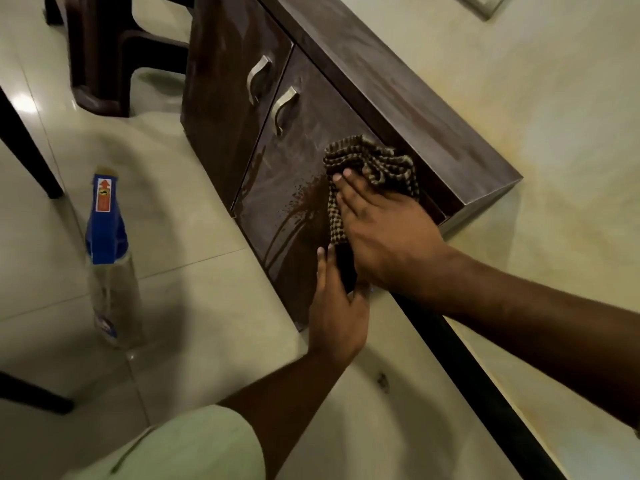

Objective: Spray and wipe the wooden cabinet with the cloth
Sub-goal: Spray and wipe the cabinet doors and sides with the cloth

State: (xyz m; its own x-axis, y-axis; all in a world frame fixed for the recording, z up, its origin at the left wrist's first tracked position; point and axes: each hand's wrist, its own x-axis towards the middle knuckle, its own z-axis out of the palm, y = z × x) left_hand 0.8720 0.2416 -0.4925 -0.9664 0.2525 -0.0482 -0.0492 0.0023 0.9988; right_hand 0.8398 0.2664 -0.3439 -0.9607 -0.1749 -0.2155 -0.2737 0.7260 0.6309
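A low dark wooden cabinet [221, 98] with two doors and curved metal handles stands against the wall. Its right door [294, 174] is wet, with spray drops and runs. A brown checked cloth [377, 161] lies bunched against that door near its top right corner. My right hand [384, 233] presses the cloth flat against the door with straight fingers. My left hand [337, 306] rests open against the door's lower right edge, just below the right hand. A clear spray bottle [110, 265] with a blue trigger head stands upright on the floor to the left, apart from both hands.
Dark brown plastic chair legs [100, 64] stand on the tiled floor left of the cabinet. A dark table leg [27, 143] crosses the far left. A black skirting strip [478, 382] runs along the cream wall on the right.
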